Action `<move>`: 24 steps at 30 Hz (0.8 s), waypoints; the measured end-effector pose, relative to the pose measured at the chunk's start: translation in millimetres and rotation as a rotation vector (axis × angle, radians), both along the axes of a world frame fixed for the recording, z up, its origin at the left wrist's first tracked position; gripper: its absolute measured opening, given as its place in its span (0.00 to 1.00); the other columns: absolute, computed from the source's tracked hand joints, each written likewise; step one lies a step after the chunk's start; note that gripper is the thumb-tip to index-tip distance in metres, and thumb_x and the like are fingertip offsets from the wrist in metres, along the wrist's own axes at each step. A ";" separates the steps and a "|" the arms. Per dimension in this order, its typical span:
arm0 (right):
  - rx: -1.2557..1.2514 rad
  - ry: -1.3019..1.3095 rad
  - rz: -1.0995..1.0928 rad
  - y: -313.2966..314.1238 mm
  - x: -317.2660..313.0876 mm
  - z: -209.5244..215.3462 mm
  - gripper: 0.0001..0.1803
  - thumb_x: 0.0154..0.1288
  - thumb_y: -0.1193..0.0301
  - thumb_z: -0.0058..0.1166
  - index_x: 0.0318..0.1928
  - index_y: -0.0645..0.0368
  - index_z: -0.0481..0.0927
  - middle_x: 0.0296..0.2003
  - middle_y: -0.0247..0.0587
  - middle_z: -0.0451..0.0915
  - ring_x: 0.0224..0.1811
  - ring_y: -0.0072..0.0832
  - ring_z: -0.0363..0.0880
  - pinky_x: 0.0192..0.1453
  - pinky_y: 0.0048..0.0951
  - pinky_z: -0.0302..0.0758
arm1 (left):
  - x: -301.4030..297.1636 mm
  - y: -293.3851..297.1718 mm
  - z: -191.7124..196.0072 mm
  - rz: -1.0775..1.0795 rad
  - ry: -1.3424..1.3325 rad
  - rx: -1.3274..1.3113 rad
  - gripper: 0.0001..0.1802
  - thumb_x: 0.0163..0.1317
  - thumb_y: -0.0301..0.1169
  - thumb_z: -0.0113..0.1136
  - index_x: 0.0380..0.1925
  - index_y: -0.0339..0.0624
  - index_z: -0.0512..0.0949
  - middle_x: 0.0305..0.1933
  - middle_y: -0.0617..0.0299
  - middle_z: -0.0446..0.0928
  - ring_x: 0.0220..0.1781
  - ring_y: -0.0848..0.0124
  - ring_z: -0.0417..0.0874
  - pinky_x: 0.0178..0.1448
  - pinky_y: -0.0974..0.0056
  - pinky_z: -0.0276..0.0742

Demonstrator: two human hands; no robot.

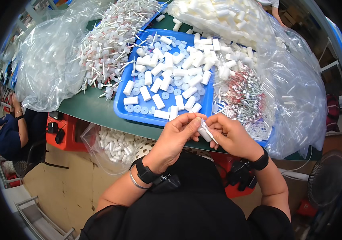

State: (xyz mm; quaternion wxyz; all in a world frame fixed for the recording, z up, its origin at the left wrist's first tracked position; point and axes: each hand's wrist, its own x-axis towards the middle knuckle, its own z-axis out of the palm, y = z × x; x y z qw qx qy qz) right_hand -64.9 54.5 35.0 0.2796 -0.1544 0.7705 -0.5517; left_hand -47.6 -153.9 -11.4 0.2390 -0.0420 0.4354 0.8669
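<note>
White all over, a short cylindrical piece (203, 134) is held just in front of a blue rectangular plastic tray (120, 113); the left hand (179, 133) has its grip closed on this piece; the right hand (231, 136) has its grip closed on a slim white stick (211, 134) against it; loose white cylinders (158, 101) and translucent round discs (137, 108) crowd the tray on the dark green surface (84, 107).

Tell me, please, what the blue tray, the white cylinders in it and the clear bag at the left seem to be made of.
Blue tray: probably moulded plastic, smooth, slightly glossy, with rounded corners and even colour.
White cylinders: matte, opaque, without sharp highlights; foam or plastic, I cannot tell.
Clear bag: most likely thin plastic film, see-through, creased, with shiny highlights.
</note>
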 end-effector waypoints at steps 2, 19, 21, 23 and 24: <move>-0.146 -0.212 -0.023 4.9 -3.7 -2.2 0.09 0.79 0.73 0.48 0.54 0.64 0.72 0.37 0.42 0.83 0.34 0.23 0.85 0.38 0.27 0.84 | 2.3 0.4 1.8 -0.006 0.008 -0.028 0.17 0.75 0.35 0.60 0.56 0.33 0.80 0.44 0.65 0.81 0.40 0.80 0.78 0.48 0.72 0.78; 0.671 0.853 -0.193 88.2 14.8 -0.6 0.07 0.63 0.79 0.60 0.42 0.61 0.83 0.37 0.45 0.82 0.39 0.46 0.83 0.43 0.42 0.79 | 1.6 1.7 7.3 -0.004 -0.098 0.110 0.10 0.75 0.33 0.57 0.49 0.40 0.74 0.45 0.54 0.82 0.33 0.75 0.79 0.39 0.70 0.76; 0.682 0.847 -0.141 89.7 19.8 0.9 0.08 0.61 0.79 0.60 0.41 0.60 0.83 0.37 0.45 0.82 0.39 0.47 0.82 0.45 0.44 0.78 | 1.0 3.5 10.0 -0.031 -0.133 0.163 0.09 0.76 0.34 0.55 0.47 0.41 0.74 0.44 0.53 0.81 0.33 0.74 0.79 0.39 0.70 0.76; 0.670 0.822 -0.111 82.6 19.8 6.4 0.07 0.61 0.80 0.59 0.40 0.60 0.83 0.36 0.45 0.82 0.41 0.47 0.82 0.45 0.44 0.78 | 1.3 4.1 2.1 -0.076 -0.131 0.201 0.09 0.76 0.34 0.54 0.46 0.41 0.73 0.45 0.51 0.81 0.33 0.73 0.79 0.38 0.69 0.75; 0.668 0.809 -0.098 81.1 19.4 8.6 0.07 0.61 0.80 0.58 0.40 0.60 0.83 0.36 0.45 0.82 0.41 0.46 0.82 0.45 0.43 0.78 | 0.7 4.4 -0.8 -0.102 -0.129 0.223 0.08 0.76 0.34 0.54 0.45 0.41 0.73 0.45 0.50 0.81 0.33 0.72 0.79 0.38 0.69 0.75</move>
